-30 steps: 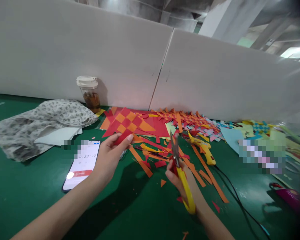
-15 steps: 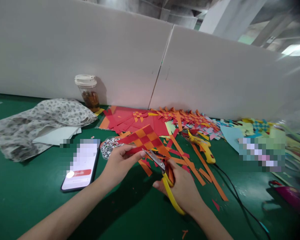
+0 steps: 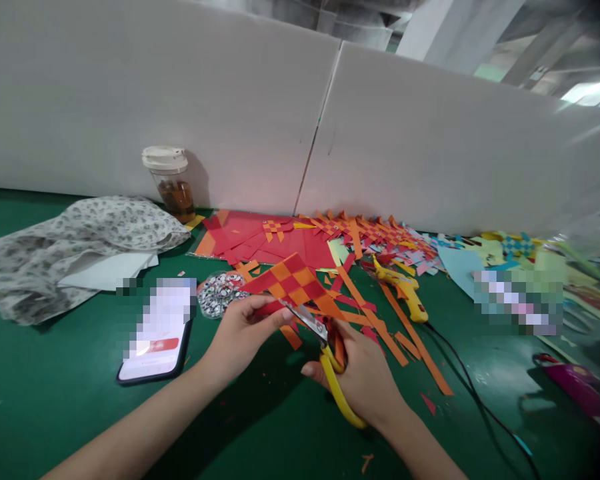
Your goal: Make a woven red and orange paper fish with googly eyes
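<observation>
Between thumb and fingers, my left hand (image 3: 245, 333) pinches a red and orange woven paper piece (image 3: 294, 280) by its red near end. My right hand (image 3: 360, 370) is closed around the yellow handles of a pair of scissors (image 3: 336, 387). The metal blades point up and left and lie against the paper's near edge, close to my left thumb. Whether the blades are fully closed is hard to tell. Orange paper strips (image 3: 380, 330) and red scraps lie on the table behind and beside my right hand.
On the green table (image 3: 260, 427) stand a phone (image 3: 155, 333), a bag of googly eyes (image 3: 219, 295), a lidded cup (image 3: 173, 187) and a patterned cloth (image 3: 105, 227). A yellow glue gun (image 3: 405, 290) trails a black cord at right. Woven paper pieces (image 3: 375, 237) pile by the white partition (image 3: 220, 113).
The woven paper has tilted slightly lower, and the scissors have shifted a little against its near edge. Both hands keep their holds. The whole view has moved slightly.
</observation>
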`<state>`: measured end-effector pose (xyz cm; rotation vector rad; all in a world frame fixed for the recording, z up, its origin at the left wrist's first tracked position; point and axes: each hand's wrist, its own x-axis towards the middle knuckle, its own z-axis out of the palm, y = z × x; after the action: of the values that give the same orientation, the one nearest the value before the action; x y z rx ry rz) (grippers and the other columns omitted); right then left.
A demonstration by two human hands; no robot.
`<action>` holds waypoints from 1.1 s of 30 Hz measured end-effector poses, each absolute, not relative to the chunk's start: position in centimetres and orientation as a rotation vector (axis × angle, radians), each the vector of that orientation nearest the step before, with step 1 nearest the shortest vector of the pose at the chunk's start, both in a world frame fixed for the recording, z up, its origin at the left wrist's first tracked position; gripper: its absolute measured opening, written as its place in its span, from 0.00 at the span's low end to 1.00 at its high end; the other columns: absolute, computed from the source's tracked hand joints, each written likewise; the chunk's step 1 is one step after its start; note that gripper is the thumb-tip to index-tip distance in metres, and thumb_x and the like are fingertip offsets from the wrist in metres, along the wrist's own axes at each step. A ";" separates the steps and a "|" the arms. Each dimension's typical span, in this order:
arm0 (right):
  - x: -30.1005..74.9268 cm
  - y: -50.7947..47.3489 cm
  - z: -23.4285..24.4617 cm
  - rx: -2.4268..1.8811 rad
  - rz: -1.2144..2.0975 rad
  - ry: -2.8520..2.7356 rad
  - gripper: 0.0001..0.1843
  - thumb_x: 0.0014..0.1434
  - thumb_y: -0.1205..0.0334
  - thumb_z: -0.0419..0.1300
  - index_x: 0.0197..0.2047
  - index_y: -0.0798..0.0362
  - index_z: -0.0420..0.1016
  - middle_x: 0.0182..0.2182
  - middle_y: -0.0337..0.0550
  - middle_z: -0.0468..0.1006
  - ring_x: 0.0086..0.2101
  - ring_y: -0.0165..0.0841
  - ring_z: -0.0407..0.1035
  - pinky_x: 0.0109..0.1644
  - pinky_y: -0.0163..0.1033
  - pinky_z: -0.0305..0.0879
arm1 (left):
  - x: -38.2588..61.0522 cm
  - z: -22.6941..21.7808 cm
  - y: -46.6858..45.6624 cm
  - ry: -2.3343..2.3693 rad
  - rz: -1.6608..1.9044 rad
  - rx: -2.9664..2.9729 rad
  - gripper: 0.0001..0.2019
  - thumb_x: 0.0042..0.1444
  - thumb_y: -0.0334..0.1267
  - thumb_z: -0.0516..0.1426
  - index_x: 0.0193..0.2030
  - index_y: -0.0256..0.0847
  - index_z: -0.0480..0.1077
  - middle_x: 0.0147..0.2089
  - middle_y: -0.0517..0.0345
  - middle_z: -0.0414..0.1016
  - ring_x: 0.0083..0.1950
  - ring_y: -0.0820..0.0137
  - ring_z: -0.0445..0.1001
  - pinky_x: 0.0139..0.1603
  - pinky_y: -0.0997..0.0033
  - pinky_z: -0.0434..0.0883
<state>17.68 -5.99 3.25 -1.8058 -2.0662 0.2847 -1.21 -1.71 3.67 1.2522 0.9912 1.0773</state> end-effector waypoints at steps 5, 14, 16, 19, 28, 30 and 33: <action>17.7 -6.1 3.3 -1.795 0.295 -2.066 0.30 0.44 0.36 0.59 0.39 0.54 0.67 0.30 0.46 0.75 0.29 0.40 0.70 0.31 0.40 0.62 | -1.0 3.6 -2.1 0.957 1.059 1.155 0.09 0.47 0.41 0.63 0.25 0.37 0.72 0.25 0.63 0.72 0.27 0.76 0.68 0.29 0.79 0.65; 17.9 -6.2 3.2 -1.796 0.255 -2.046 0.26 0.44 0.37 0.59 0.32 0.52 0.64 0.23 0.41 0.71 0.24 0.37 0.67 0.27 0.38 0.58 | -0.8 3.7 -2.1 0.902 1.093 1.073 0.06 0.46 0.38 0.64 0.25 0.38 0.73 0.25 0.64 0.73 0.27 0.78 0.69 0.28 0.81 0.67; 17.9 -6.1 3.2 -1.793 0.256 -2.050 0.25 0.44 0.38 0.59 0.31 0.52 0.63 0.23 0.41 0.71 0.24 0.36 0.66 0.27 0.37 0.58 | -0.7 3.8 -2.2 0.893 1.096 1.051 0.05 0.46 0.37 0.64 0.25 0.38 0.74 0.25 0.64 0.74 0.28 0.78 0.70 0.29 0.82 0.67; 17.9 -6.0 3.2 -1.778 0.246 -2.052 0.24 0.45 0.39 0.59 0.31 0.52 0.62 0.23 0.40 0.70 0.23 0.35 0.66 0.26 0.37 0.57 | -0.7 4.0 -2.2 0.885 1.100 1.032 0.05 0.45 0.36 0.64 0.25 0.39 0.74 0.25 0.65 0.75 0.28 0.78 0.70 0.30 0.82 0.68; 18.0 -6.0 3.0 -1.782 0.189 -2.046 0.27 0.45 0.38 0.59 0.36 0.53 0.64 0.24 0.43 0.73 0.23 0.37 0.68 0.25 0.36 0.58 | -0.7 4.5 -2.2 0.886 1.076 0.998 0.05 0.45 0.37 0.64 0.26 0.39 0.75 0.27 0.63 0.77 0.29 0.77 0.72 0.30 0.81 0.69; 18.1 -5.9 3.0 -1.790 0.149 -2.048 0.28 0.45 0.38 0.58 0.38 0.54 0.65 0.26 0.45 0.74 0.25 0.38 0.70 0.25 0.37 0.59 | -0.8 4.5 -2.2 0.883 1.055 1.005 0.05 0.45 0.37 0.64 0.27 0.39 0.75 0.28 0.62 0.78 0.30 0.76 0.73 0.31 0.81 0.69; 18.2 -5.9 2.9 -1.820 0.078 -2.048 0.30 0.44 0.36 0.58 0.38 0.56 0.66 0.26 0.46 0.75 0.25 0.40 0.70 0.26 0.38 0.60 | -0.9 4.5 -2.1 0.895 1.035 1.026 0.05 0.45 0.38 0.64 0.29 0.39 0.76 0.29 0.60 0.78 0.32 0.75 0.74 0.35 0.79 0.69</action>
<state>18.20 -5.89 2.87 -1.8202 -2.0481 0.0782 -0.92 -2.13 4.53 1.0264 0.8951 1.0349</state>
